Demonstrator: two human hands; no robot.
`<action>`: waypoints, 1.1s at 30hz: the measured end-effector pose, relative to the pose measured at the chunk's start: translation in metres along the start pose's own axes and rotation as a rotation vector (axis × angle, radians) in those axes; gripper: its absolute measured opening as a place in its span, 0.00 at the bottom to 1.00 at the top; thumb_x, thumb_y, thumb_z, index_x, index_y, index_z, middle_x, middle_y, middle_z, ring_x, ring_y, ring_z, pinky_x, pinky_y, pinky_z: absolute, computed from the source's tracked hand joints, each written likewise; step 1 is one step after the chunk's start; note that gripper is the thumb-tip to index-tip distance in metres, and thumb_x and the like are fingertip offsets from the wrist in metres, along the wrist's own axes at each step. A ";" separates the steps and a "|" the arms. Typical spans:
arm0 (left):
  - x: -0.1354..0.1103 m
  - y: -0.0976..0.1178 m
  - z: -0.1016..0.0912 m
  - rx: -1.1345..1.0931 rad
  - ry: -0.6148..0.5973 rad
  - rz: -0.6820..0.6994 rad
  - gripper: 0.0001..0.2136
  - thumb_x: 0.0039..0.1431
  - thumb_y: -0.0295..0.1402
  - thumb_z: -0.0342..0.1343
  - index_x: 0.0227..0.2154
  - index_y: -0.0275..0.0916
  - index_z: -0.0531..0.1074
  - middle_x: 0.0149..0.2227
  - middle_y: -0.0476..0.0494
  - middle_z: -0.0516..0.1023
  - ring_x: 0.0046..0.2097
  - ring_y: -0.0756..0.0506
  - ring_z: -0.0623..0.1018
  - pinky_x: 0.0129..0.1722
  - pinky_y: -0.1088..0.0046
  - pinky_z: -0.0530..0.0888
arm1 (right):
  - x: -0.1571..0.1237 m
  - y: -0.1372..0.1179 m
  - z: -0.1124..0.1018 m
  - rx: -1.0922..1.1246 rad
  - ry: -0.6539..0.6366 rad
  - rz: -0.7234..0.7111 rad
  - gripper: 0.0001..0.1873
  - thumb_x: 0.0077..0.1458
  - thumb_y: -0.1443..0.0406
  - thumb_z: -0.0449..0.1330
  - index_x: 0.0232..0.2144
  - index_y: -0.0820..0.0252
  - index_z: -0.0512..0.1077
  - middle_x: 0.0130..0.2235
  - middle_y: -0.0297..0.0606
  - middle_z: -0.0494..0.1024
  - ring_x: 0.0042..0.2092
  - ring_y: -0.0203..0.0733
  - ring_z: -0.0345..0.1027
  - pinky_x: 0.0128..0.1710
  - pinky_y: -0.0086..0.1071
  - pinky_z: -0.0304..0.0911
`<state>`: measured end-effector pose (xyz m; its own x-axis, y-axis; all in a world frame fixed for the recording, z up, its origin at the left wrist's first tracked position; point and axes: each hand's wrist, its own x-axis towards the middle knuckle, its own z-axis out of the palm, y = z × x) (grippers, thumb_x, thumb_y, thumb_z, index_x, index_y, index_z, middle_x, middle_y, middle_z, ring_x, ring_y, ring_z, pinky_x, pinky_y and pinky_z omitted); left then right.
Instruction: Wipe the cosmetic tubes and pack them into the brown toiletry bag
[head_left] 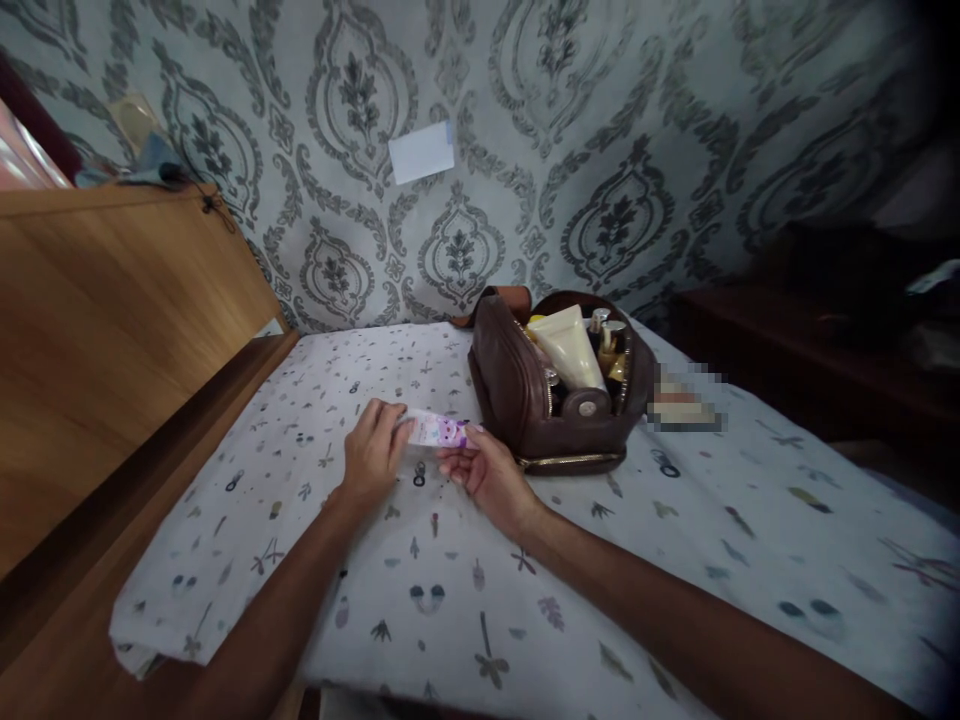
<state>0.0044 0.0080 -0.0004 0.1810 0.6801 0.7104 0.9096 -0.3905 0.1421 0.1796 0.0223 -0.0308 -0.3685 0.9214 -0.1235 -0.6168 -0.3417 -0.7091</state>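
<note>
The left hand (373,446) and right hand (495,482) pinch opposite ends of a slim tube (441,430), between eight and nine o'clock from the brown bag (504,375). The tube's long axis runs nearly nine-to-three, purple end toward three.

From my feed I can't read the print on the small purple-and-white packet (444,431), whose ends the left hand (373,448) and right hand (496,487) partly cover. The cream squeeze tube (571,348) hides what lies under it in the brown cosmetic bag (510,375), and pixelation masks an object (684,405) beside the bag. The left edge cuts the wooden panel (135,320); the dark clutter (847,290) at right stays too murky.
</note>
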 end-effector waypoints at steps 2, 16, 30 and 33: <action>-0.001 0.004 0.001 0.072 -0.012 0.190 0.13 0.69 0.38 0.46 0.48 0.40 0.70 0.38 0.43 0.71 0.40 0.46 0.74 0.34 0.73 0.68 | 0.001 0.000 -0.001 0.047 -0.032 0.034 0.16 0.49 0.53 0.67 0.31 0.58 0.73 0.27 0.37 0.80 0.27 0.37 0.72 0.26 0.28 0.64; 0.006 -0.015 -0.007 -0.130 -0.065 0.052 0.12 0.67 0.41 0.49 0.39 0.38 0.71 0.37 0.44 0.69 0.38 0.47 0.72 0.35 0.74 0.68 | -0.003 -0.006 0.007 -0.021 -0.027 0.226 0.24 0.57 0.46 0.58 0.23 0.60 0.68 0.18 0.30 0.71 0.16 0.28 0.55 0.14 0.23 0.43; 0.005 0.002 0.006 -0.729 0.030 -0.600 0.15 0.66 0.46 0.45 0.31 0.40 0.65 0.29 0.51 0.66 0.33 0.49 0.68 0.35 0.75 0.65 | -0.011 0.002 0.001 -0.240 -0.374 0.161 0.40 0.44 0.52 0.73 0.57 0.54 0.66 0.31 0.30 0.77 0.29 0.35 0.74 0.28 0.27 0.62; 0.004 0.011 0.010 -0.752 0.015 -0.717 0.13 0.64 0.45 0.49 0.38 0.40 0.69 0.38 0.46 0.73 0.42 0.46 0.72 0.44 0.73 0.68 | -0.010 0.002 -0.001 -0.213 -0.393 0.149 0.43 0.45 0.52 0.72 0.60 0.55 0.63 0.32 0.32 0.78 0.31 0.37 0.76 0.28 0.26 0.62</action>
<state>0.0192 0.0125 -0.0029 -0.3194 0.8997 0.2975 0.3333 -0.1873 0.9240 0.1823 0.0130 -0.0313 -0.7031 0.7110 0.0082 -0.3955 -0.3814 -0.8355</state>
